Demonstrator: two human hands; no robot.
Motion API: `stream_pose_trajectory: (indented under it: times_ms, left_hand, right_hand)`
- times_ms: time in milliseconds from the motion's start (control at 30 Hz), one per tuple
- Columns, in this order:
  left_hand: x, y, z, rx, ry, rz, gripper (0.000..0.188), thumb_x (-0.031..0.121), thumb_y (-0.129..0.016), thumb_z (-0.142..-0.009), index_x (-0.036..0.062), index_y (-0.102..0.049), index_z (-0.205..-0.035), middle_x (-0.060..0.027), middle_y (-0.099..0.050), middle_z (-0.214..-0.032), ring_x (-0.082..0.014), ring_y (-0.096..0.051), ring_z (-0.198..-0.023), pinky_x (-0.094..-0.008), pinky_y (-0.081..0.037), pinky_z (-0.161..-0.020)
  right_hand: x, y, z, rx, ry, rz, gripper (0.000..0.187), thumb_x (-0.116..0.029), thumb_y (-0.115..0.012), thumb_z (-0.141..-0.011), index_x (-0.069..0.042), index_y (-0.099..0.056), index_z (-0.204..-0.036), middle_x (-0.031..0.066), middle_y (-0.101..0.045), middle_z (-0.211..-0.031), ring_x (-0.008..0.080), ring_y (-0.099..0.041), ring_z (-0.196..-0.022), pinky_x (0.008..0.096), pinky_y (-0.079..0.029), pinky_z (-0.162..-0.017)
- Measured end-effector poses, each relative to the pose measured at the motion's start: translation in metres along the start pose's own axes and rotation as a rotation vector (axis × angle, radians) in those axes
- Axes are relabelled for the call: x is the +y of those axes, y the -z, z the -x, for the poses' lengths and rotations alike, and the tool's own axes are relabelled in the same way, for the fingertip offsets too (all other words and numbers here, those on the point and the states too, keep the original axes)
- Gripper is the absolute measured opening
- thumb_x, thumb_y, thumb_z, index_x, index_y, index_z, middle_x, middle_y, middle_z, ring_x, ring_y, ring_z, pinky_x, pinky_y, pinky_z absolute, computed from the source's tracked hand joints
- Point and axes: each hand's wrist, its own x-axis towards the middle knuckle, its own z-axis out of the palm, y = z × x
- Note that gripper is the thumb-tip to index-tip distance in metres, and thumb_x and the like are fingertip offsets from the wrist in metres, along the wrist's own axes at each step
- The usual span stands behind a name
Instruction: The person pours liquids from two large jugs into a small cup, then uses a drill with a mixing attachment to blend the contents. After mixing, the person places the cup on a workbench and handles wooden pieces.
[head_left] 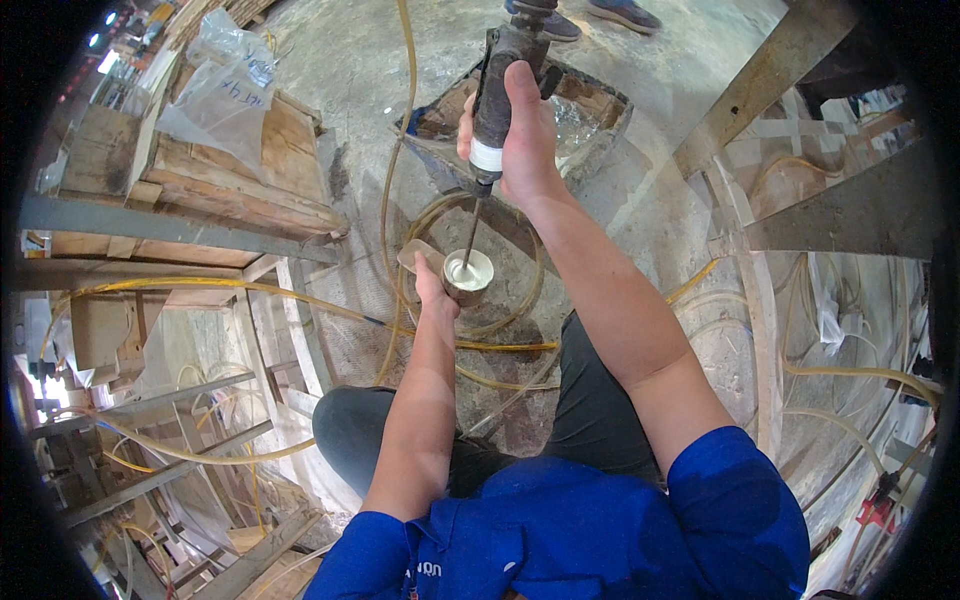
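Note:
My right hand (530, 145) is wrapped round a dark drill (494, 100), held upright with its thumb along the body and white tape near its lower end. A thin metal rod (473, 232) runs down from the drill into a small cup (468, 294). White creamy paste (480, 268) fills the cup, and the rod's tip is hidden in it. Around the cup's left side my left hand (432, 288) is closed. A flat beige piece (418, 254) sticks out by the left fingers; its kind I cannot make out.
A shallow dark tray (600, 130) with crumpled clear plastic lies on the concrete floor beyond the cup. Yellow hoses (395, 200) loop around there. Wooden crates (235, 185) and metal frames (180, 225) stand left, more framing (765, 340) right. Another person's shoes (622, 14) show at the top.

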Motion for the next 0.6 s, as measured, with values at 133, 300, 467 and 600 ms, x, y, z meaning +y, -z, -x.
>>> stream_pose_trajectory:
  times_ms: [133, 300, 467, 600]
  left_hand:
    - [0.001, -0.001, 0.000, 0.005, 0.006, -0.006, 0.066, 0.059, -0.046, -0.085, 0.0057, -0.045, -0.125, -0.0100, -0.052, -0.120, -0.0284, -0.052, -0.108, -0.0456, -0.040, -0.093]
    - [0.002, -0.007, 0.006, 0.012, 0.013, -0.007, 0.066, 0.059, -0.045, -0.085, 0.0074, -0.045, -0.126, -0.0099, -0.052, -0.121, -0.0289, -0.051, -0.108, -0.0483, -0.038, -0.094]
    - [0.002, -0.016, 0.013, 0.060, 0.023, -0.037, 0.069, 0.061, -0.041, -0.085, 0.0084, -0.044, -0.129, -0.0112, -0.049, -0.128, -0.0321, -0.047, -0.116, -0.0534, -0.033, -0.098]
    - [0.004, -0.013, 0.012, -0.151, 0.143, -0.057, 0.062, 0.055, -0.037, -0.089, 0.0069, -0.044, -0.127, -0.0151, -0.049, -0.126, -0.0349, -0.046, -0.115, -0.0595, -0.035, -0.095]
  right_hand:
    - [0.001, 0.000, -0.001, 0.008, 0.018, 0.001, 0.068, -0.069, -0.049, -0.078, -0.001, -0.054, -0.075, 0.0089, -0.054, -0.054, 0.0165, -0.054, -0.044, 0.0280, -0.044, -0.043]
    - [0.004, 0.003, -0.002, 0.016, 0.010, -0.001, 0.067, -0.068, -0.048, -0.079, -0.001, -0.053, -0.075, 0.0089, -0.054, -0.054, 0.0166, -0.054, -0.044, 0.0277, -0.043, -0.043]
    - [0.006, 0.006, -0.002, 0.026, 0.013, 0.014, 0.066, -0.066, -0.047, -0.081, -0.001, -0.054, -0.076, 0.0090, -0.054, -0.055, 0.0167, -0.054, -0.044, 0.0277, -0.043, -0.043]
    - [0.005, 0.006, -0.002, 0.040, 0.018, 0.036, 0.065, -0.065, -0.047, -0.081, 0.000, -0.054, -0.078, 0.0092, -0.055, -0.055, 0.0171, -0.054, -0.045, 0.0284, -0.044, -0.044]
